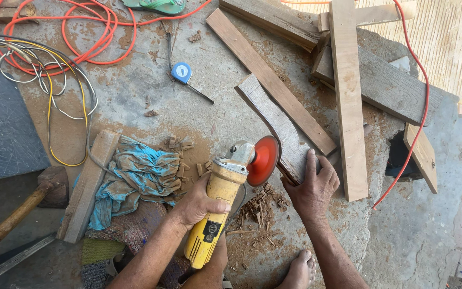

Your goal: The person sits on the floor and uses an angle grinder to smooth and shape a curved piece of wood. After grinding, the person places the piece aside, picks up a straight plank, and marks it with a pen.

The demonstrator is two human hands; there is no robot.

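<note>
Head view, looking down on a concrete floor (215,101).

- Left hand (199,203): closed around the body of a yellow grinder (217,206); its orange disc (263,159) stands edge-on against the near end of the workpiece.
- Right hand (312,187): fingers spread and pressed flat on a shaped grey wood piece (274,126), just beside the disc, pinning it to the floor.
- Bare foot (299,270) below the hands, near the wood chips (258,206).
- Around: blue rag (135,174), tape measure (182,72), orange cable (89,40), planks (348,96), hammer (17,214).

Risks, judged: the right hand's fingers lie close to the disc, so a kick or slip could reach them; the wood is held by hand alone and may shift; chips could strike the foot.
</note>
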